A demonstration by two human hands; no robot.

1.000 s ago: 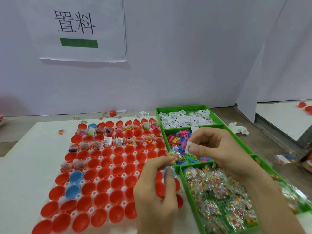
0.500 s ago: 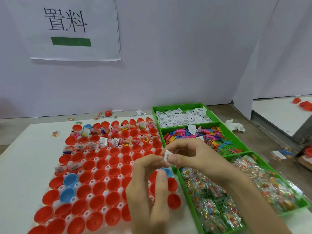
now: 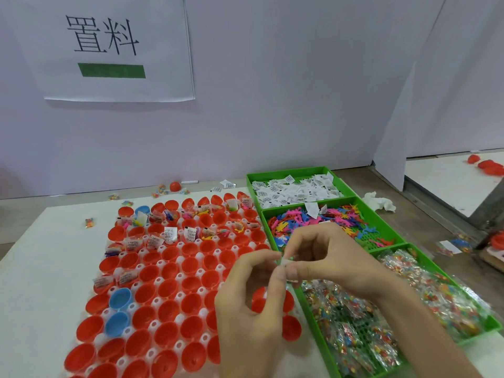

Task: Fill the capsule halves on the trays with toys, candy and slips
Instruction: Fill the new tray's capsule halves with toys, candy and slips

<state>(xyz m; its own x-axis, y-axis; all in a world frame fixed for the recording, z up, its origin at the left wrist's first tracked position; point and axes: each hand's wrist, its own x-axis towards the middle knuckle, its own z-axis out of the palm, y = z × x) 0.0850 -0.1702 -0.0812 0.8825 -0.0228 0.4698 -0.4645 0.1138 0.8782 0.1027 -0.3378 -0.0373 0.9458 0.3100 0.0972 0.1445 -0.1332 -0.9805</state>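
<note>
slip: small white paper piece [image 3: 285, 262], mostly hidden by fingertips; its print is too small to read
slip position: at the meeting point of both hands, above the tray's near right edge, just left of the candy bin
left hand: [image 3: 253, 309] fingers curled, thumb and forefinger nipping the slip's left side
right hand: [image 3: 338, 257] fingers curled, thumb and forefinger pinching the slip's right side; other fingers tucked
capsule halves: [image 3: 169, 289] mostly red open cups, a few blue halves [image 3: 120, 297]; sit left of and under the left hand
filled halves: [image 3: 169, 233] far rows beyond the left hand; slips and coloured bits stick out
tray: white plastic [image 3: 180, 259], under the left hand
slips bin: green [image 3: 289, 170], white slips, farthest beyond the right hand
toys bin: green [image 3: 392, 236], flat coloured figures, just behind the right hand
candy bin: green [image 3: 309, 316], clear wrapped sweets, under the right wrist
</note>
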